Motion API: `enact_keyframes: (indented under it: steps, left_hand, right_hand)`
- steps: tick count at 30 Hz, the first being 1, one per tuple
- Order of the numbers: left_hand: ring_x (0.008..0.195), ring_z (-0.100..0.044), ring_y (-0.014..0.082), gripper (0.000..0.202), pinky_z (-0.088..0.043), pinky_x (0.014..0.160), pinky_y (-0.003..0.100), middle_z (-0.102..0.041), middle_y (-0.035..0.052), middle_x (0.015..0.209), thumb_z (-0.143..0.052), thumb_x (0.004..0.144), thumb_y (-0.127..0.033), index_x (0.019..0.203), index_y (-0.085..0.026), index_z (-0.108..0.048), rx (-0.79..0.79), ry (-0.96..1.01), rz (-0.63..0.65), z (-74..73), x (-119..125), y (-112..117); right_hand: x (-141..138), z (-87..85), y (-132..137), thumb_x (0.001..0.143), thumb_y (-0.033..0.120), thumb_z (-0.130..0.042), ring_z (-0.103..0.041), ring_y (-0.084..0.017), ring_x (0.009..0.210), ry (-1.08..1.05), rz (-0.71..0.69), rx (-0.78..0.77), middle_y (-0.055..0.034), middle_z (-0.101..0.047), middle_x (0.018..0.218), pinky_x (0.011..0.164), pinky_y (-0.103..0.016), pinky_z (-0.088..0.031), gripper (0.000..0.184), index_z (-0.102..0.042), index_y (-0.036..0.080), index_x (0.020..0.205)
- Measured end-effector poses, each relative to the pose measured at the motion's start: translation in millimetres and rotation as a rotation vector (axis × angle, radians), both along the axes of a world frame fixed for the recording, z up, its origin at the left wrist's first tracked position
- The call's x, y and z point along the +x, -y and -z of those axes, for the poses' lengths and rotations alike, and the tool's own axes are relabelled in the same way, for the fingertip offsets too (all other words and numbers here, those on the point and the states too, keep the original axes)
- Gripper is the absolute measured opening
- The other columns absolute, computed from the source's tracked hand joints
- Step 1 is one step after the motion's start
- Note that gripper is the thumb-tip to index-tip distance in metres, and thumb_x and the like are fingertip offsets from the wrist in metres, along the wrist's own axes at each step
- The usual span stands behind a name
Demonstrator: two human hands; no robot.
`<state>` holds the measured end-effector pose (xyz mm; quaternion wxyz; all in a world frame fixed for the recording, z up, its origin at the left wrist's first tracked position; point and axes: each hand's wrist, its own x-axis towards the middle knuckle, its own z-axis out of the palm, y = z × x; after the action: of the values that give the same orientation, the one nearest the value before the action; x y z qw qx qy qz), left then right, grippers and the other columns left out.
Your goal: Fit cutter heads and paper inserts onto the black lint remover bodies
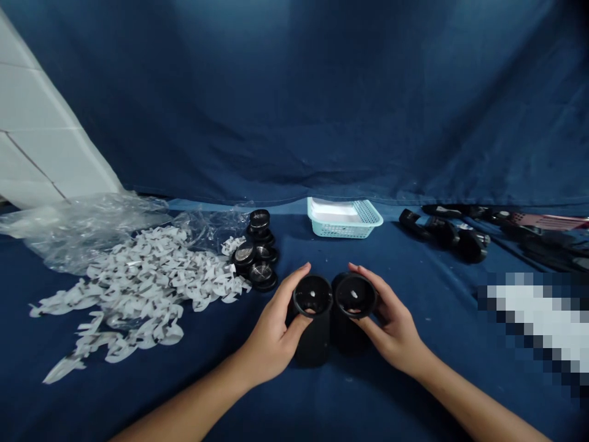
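Head view showed 2 black cylindrical housings held side by side on the dark blue table cloth, their open ends turned up toward the camera, 1 in each hand. The left hand and the right hand were spread wide, with the fingers curved around the outer walls. A firm, even grip on the walls was judged best, as the open rims were left uncovered. To the left lay grey-and-white cut pieces, clear plastic film and black mesh-topped discs; ahead stood a light-blue plastic basket; to the right lay black parts. A blue backdrop cloth was hung beside a white tiled wall.
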<state>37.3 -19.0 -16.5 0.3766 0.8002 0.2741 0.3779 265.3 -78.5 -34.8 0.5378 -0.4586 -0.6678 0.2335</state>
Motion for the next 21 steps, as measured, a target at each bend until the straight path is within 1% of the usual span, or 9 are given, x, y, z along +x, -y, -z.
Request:
enact_keyframes:
  steps: [3,8,12,15,21]
  left_hand:
    - [0.139,-0.034,0.0271,0.056,-0.034,0.115,0.05,-0.033,0.0057,0.153,-0.049,0.096,-0.029,0.147,-0.032,-0.026,-0.028,-0.003,0.0,0.6,0.6,1.5]
    - [0.138,-0.036,0.0279,0.054,-0.035,0.114,0.051,-0.035,0.0072,0.152,-0.05,0.096,-0.029,0.146,-0.031,-0.028,-0.018,0.017,-0.011,2.2,0.5,2.1]
    - [0.137,-0.038,0.0277,0.055,-0.035,0.114,0.05,-0.036,0.0068,0.151,-0.05,0.096,-0.027,0.145,-0.032,-0.027,0.0,0.011,-0.01,3.8,0.2,2.6]
    - [0.136,-0.039,0.0278,0.054,-0.034,0.114,0.051,-0.037,0.0078,0.15,-0.05,0.096,-0.027,0.145,-0.032,-0.028,0.008,0.018,-0.013,4.7,0.8,2.5]
    - [0.136,-0.039,0.0275,0.056,-0.034,0.114,0.05,-0.038,0.0064,0.15,-0.052,0.095,-0.026,0.144,-0.034,-0.028,0.006,0.017,-0.023,4.8,1.1,2.4]
  right_hand:
    - [-0.6,1.2,0.7,0.089,0.021,-0.061,-0.041,-0.027,0.136,-0.004,-0.017,-0.039,-0.0049,-0.037,0.152,0.111,-0.048,-0.04,0.066,-0.031,0.036,0.146]
    - [-1.3,3.1,2.6,0.092,0.024,-0.057,-0.038,-0.029,0.138,0.006,-0.026,-0.07,-0.0072,-0.034,0.154,0.113,-0.054,-0.033,0.069,-0.022,0.034,0.15]
    - [-2.3,2.7,3.5,0.093,0.027,-0.055,-0.036,-0.028,0.139,-0.006,-0.05,-0.1,-0.0064,-0.033,0.155,0.114,-0.053,-0.031,0.069,-0.018,0.034,0.151]
    - [-2.7,2.9,2.4,0.092,0.027,-0.055,-0.036,-0.027,0.139,-0.023,-0.059,-0.107,-0.0061,-0.033,0.155,0.114,-0.052,-0.032,0.069,-0.019,0.034,0.15]
    - [-3.1,3.7,1.4,0.09,0.025,-0.059,-0.039,-0.026,0.138,-0.051,-0.047,-0.095,-0.0051,-0.037,0.152,0.113,-0.048,-0.035,0.065,-0.027,0.036,0.146]
